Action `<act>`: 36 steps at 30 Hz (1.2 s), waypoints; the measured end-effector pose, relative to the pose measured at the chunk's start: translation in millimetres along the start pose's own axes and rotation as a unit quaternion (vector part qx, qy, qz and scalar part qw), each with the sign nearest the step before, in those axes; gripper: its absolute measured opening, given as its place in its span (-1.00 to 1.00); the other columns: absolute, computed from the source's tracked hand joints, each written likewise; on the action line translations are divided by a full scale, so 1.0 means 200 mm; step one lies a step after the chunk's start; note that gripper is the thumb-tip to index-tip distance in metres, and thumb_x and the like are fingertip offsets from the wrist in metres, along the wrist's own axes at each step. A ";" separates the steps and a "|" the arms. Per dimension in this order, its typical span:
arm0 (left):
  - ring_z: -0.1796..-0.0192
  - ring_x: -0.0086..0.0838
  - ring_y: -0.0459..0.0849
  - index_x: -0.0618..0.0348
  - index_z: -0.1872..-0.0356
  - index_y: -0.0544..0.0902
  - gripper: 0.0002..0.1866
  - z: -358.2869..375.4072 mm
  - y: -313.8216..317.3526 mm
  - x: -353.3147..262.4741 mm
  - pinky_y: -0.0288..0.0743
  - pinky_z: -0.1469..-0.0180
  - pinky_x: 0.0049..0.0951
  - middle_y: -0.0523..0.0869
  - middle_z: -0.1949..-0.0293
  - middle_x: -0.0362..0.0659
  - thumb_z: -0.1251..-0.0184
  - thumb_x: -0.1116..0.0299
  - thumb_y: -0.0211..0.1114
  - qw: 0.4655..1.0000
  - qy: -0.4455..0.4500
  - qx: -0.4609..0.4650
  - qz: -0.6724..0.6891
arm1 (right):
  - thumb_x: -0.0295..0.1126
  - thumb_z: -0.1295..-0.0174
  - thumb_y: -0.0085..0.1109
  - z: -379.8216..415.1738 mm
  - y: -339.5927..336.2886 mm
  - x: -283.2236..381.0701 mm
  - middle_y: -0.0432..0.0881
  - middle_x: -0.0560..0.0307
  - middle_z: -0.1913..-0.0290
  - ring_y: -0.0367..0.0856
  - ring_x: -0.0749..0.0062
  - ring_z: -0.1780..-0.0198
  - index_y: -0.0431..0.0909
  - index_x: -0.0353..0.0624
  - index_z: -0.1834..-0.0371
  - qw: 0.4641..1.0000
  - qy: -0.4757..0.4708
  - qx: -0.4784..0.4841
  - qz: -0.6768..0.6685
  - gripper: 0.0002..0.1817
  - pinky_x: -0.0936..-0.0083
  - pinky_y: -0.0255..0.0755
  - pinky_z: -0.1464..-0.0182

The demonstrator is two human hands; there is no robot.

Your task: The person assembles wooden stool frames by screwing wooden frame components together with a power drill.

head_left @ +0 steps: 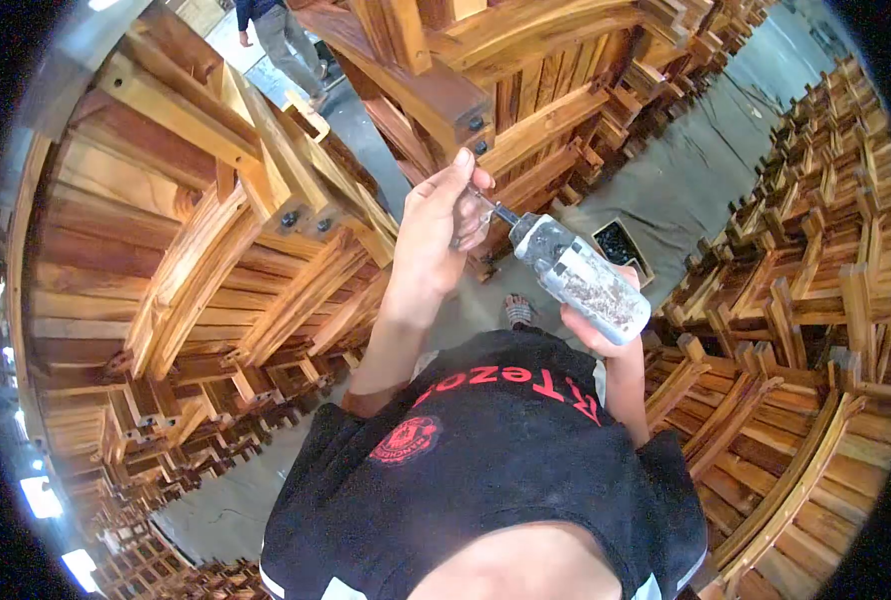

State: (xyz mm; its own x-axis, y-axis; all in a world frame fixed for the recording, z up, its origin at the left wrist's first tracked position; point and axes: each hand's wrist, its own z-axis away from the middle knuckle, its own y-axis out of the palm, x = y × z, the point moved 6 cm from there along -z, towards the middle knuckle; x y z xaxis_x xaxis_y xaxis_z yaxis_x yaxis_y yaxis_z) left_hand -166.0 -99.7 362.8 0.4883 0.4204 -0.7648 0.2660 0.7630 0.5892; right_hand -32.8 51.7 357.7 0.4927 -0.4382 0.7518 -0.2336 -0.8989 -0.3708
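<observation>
My right hand (606,330) is wrapped round a smudged, whitish plastic squeeze bottle (588,280) with a dark nozzle. The bottle lies tilted, its nozzle pointing up and left towards my other hand. My left hand (444,215) is closed just in front of the nozzle tip, thumb upwards. Something thin and clear shows between its fingers, too small to name. Beyond that hand stands the end of a wooden frame (436,95) with dark bolt heads (479,130) in it. Another wooden frame (301,190), also bolted at its corner, is on the left.
Stacked slatted wooden furniture parts surround me, with more rows on the right (806,330) and lower left (166,410). On the grey floor sheet (656,180) stands a small box (621,250) of dark pieces. Another person (281,45) stands at the upper left.
</observation>
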 end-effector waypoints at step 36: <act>0.52 -0.55 0.34 0.30 0.15 0.48 -0.77 -0.19 -0.03 0.55 0.19 0.55 -0.61 0.45 0.47 -0.21 -0.34 0.32 0.07 0.970 -0.205 0.026 0.128 | -0.60 0.00 0.18 0.32 0.07 -0.32 0.50 0.05 -0.05 0.48 0.28 -0.07 0.36 -0.20 -0.12 0.969 0.148 -0.167 -0.107 -0.47 0.35 0.40 -0.08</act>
State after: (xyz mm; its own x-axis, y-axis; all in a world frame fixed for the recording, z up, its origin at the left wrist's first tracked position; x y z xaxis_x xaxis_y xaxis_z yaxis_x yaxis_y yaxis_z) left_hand -146.1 -39.1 265.6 0.8307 0.3539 -0.4297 0.1283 0.6294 0.7664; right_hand -14.3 66.9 268.9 0.3095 -0.1801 0.9337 -0.4344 -0.9002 -0.0296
